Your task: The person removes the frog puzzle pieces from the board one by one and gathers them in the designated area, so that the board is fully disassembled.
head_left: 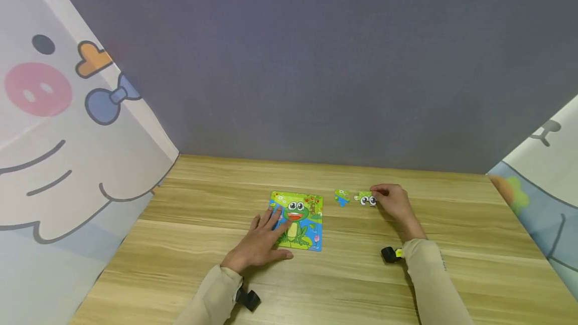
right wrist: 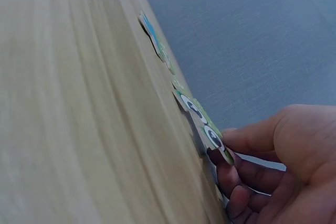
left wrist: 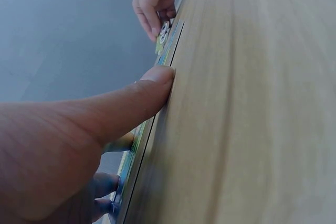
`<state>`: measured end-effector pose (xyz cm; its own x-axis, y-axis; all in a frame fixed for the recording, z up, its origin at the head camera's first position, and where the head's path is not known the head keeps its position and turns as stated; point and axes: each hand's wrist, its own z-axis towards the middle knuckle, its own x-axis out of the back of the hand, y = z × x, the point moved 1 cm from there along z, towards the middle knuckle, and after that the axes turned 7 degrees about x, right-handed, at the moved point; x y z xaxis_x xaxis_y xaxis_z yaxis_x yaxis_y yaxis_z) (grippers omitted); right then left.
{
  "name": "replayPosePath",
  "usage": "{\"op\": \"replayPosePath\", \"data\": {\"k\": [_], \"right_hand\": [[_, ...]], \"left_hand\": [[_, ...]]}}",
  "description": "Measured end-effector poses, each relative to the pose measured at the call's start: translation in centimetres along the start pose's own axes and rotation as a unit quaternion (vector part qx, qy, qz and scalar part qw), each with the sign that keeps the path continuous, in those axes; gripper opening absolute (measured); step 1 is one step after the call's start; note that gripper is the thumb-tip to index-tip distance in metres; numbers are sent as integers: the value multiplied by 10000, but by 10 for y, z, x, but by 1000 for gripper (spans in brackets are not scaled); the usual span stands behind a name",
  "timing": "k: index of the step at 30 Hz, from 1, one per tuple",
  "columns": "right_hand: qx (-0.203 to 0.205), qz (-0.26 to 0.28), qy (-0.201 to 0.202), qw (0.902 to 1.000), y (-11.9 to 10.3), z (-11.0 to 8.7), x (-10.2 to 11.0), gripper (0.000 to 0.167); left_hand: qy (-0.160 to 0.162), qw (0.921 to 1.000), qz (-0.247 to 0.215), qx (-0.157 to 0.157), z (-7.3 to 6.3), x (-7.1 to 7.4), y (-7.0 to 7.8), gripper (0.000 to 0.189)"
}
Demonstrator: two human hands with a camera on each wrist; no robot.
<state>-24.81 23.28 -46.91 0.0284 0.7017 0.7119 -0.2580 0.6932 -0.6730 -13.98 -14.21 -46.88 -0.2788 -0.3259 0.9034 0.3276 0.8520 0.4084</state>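
Note:
A square frog picture board (head_left: 294, 222) lies flat on the table in the head view. My left hand (head_left: 262, 242) rests on its left side, fingers spread and fairly straight, the thumb on the table by the lower edge. My right hand (head_left: 394, 203) pinches a green puzzle piece with the frog's two eyes (head_left: 368, 198) by its right end. In the right wrist view the thumb lies over that eye piece (right wrist: 202, 119) and curled fingers are under it, tilted up from the wood. Left of it lies a green and blue puzzle piece (head_left: 342, 197), apart from the board.
The wooden table (head_left: 352, 285) runs back to a grey upright panel (head_left: 316, 64). White panels with cartoon animals (head_left: 67, 114) stand at both sides. A black wrist camera (head_left: 248, 299) is on the left wrist, another (head_left: 389, 255) on the right.

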Motion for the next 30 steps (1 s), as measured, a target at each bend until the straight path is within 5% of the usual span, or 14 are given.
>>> {"op": "replayPosePath", "data": {"k": [8,30], "right_hand": [[-165,-60,-114,9998,-4,-1,-1,27],[152,-387,87,9991,-19,0,1,25]], "left_hand": [[20,10000,32,-43,-1,0,0,78],[0,10000,6,18,-1,2,2,79]]}}
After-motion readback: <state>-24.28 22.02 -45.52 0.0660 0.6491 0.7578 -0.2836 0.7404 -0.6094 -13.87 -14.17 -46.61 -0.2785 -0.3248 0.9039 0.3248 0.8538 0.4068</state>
